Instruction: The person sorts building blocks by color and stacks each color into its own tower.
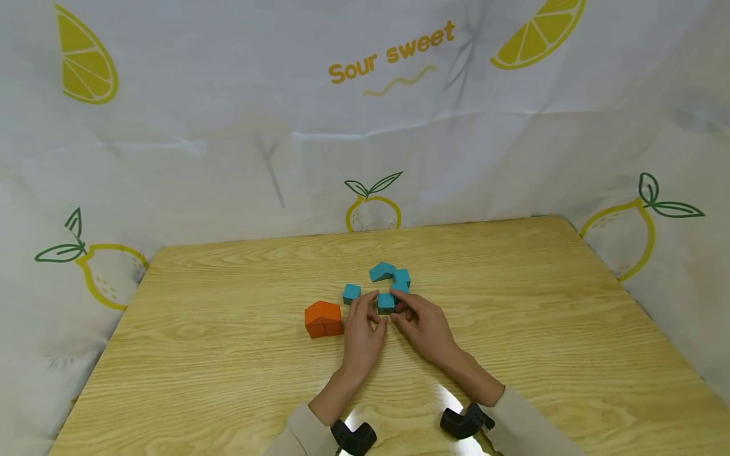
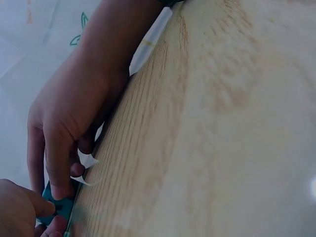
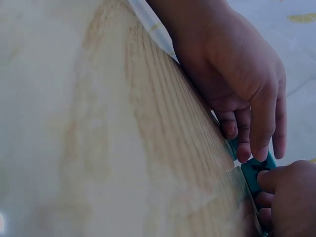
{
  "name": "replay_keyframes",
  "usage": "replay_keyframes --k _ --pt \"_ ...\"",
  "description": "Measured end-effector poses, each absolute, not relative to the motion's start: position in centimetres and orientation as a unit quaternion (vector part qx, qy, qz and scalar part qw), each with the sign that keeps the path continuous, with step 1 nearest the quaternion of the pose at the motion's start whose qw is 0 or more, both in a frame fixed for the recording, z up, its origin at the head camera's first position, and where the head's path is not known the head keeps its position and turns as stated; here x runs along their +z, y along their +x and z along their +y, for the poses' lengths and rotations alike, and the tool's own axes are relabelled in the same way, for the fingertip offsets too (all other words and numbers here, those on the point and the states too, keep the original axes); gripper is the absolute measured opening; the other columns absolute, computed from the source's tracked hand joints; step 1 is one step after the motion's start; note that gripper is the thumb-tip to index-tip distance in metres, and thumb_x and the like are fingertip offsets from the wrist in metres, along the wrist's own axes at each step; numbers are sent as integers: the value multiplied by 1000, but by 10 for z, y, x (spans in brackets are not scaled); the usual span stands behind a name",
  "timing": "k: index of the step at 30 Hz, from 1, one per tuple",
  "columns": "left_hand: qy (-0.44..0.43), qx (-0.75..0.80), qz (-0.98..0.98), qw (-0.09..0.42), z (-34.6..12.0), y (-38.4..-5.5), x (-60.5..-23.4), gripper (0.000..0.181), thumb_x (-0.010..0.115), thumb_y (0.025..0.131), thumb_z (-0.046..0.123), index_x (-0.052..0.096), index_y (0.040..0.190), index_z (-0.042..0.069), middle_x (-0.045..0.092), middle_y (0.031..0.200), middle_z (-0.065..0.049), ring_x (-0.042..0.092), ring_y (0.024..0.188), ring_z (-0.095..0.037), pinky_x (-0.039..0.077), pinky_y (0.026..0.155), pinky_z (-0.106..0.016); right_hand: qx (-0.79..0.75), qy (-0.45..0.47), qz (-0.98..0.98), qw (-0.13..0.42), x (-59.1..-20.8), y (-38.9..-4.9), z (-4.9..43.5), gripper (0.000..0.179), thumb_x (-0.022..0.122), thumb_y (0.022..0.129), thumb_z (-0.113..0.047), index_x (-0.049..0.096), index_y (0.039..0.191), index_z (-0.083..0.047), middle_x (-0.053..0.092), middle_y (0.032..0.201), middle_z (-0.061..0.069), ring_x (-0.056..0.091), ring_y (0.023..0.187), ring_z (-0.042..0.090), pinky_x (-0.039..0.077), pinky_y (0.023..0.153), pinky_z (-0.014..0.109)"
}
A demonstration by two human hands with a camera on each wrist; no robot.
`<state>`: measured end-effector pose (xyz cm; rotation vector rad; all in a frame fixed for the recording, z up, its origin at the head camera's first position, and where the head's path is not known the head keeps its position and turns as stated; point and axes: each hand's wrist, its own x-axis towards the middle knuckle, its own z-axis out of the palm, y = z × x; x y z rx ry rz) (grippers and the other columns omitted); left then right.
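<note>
A small blue block point(image 1: 386, 303) sits on the table between both hands, with its top and front showing. My left hand point(image 1: 362, 339) holds it from the left, thumb at the near side and index finger farther back. From the right, my right hand point(image 1: 424, 326) has its thumb and index finger at the same block. The right wrist view shows both thumbs touching the teal-blue block point(image 3: 252, 177). Just behind the right fingertips is another blue block point(image 1: 400, 287), partly hidden. A blue cube point(image 1: 352, 292) stands apart, beyond the left fingers.
An orange group of blocks point(image 1: 322, 318) with a peaked top stands left of the left hand. Farther back lie a blue arch-like block point(image 1: 382, 272) and a blue cube point(image 1: 402, 277). A white lemon-print cloth point(image 1: 228, 183) surrounds the wooden table point(image 1: 199, 354).
</note>
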<state>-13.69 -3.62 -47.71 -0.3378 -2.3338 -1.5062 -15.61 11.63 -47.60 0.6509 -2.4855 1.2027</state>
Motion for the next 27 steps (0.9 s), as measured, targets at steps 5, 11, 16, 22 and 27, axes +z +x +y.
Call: replay_keyframes --k 5,11,16,22,27 --pt "-101 -535 -825 154 -36 -137 -478 42 64 85 -10 56 125 -1 54 113 -11 50 70 -12 42 54 -22 369 243 -883 156 -475 -156 116 48 75 83 -4 60 129 -5 60 89 2 53 68 7 46 60 25" --pt "-92 -538 -826 142 -37 -134 -477 42 63 85 -10 56 126 -1 53 115 -11 50 71 -12 42 55 -22 346 252 -890 158 -475 -154 116 45 74 83 -6 61 126 -7 59 89 -2 51 69 6 45 60 26" --pt "-87 -532 -831 137 -39 -129 -476 42 63 86 -9 57 127 -2 52 113 -10 50 71 -11 43 57 -22 327 273 -893 147 -475 -151 115 44 71 86 -6 58 127 -7 56 92 -2 51 74 8 45 64 26" --pt "-91 -532 -830 138 -41 -117 -476 39 62 87 -9 58 125 -2 52 120 -11 52 72 -11 44 58 -22 316 313 -877 182 -478 -147 118 41 75 83 -6 60 122 -5 56 109 5 54 97 17 49 75 33" --pt "-99 -536 -826 142 -42 -106 -476 41 62 86 -10 58 125 -1 52 122 -12 50 68 -10 42 56 -20 315 339 -863 201 -480 -146 118 41 74 82 -2 60 121 -4 54 116 8 50 106 22 48 80 36"
